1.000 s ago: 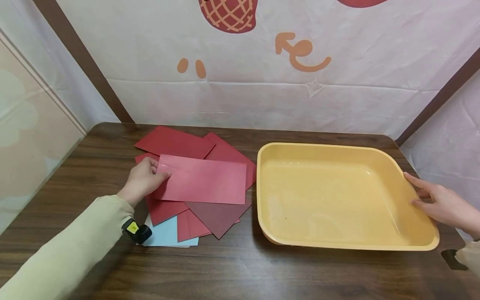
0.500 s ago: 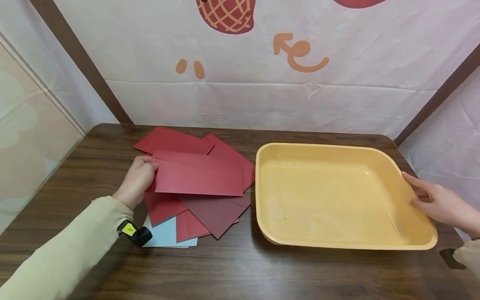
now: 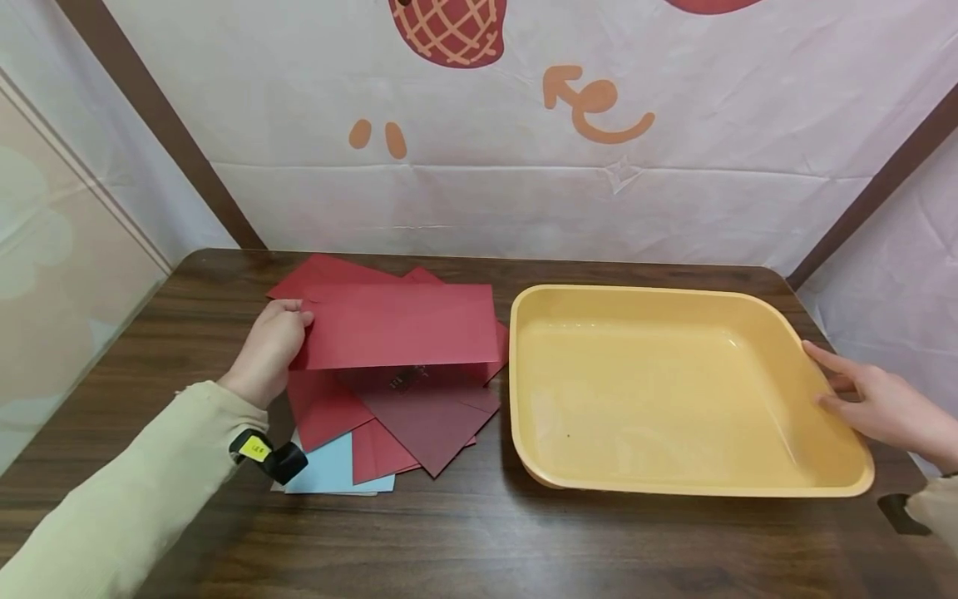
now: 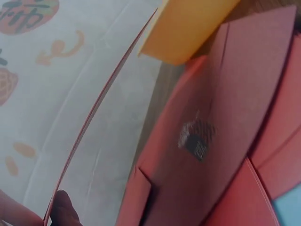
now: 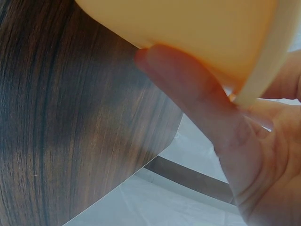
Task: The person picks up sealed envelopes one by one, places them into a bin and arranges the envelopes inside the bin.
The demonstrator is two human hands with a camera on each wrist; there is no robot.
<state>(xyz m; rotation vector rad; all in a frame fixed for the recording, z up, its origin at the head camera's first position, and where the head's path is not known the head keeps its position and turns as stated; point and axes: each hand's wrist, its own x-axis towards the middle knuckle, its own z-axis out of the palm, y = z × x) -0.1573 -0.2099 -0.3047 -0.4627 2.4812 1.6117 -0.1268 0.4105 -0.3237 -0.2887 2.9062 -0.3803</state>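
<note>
Pale cloth backdrop (image 3: pixel 718 150) fills the back: red and orange printed motifs, brown strips running down at both sides. Tabletop (image 3: pixel 464 549) next, dark wood grain, rounded far corners. Yellow tray (image 3: pixel 659 399) on the right half of the tabletop, shallow, rounded corners, inside facing up.

Pile of envelopes (image 3: pixel 320 408) left of the tray, mostly reds, fanned at mixed angles and overlapping. Its right edge sits just beside the tray's left wall; can't tell if they touch. Held red envelope (image 3: pixel 397 324) is above the pile, long side running left to right. Left wrist view has it almost edge-on, slightly bowed, with a gap between it and the paper below. Dark maroon envelope (image 3: pixel 434 424) lies on the pile under it, one corner pointing toward the person.

Hands: right hand (image 3: pixel 883 408) at the tray's right side, fingers bent, gripping the rim between thumb and fingers. Left hand (image 3: pixel 265 345) pinches the held red envelope by its left end, thumb on one face, finger on the other.

Light blue paper (image 3: pixel 325 470) pokes out at the pile's near-left corner, directly on the tabletop. Black wrist camera (image 3: pixel 280 462) with a yellow label on the left cuff. Smallest: printed mark (image 4: pixel 195 143) on the maroon envelope, too blurred to read.
</note>
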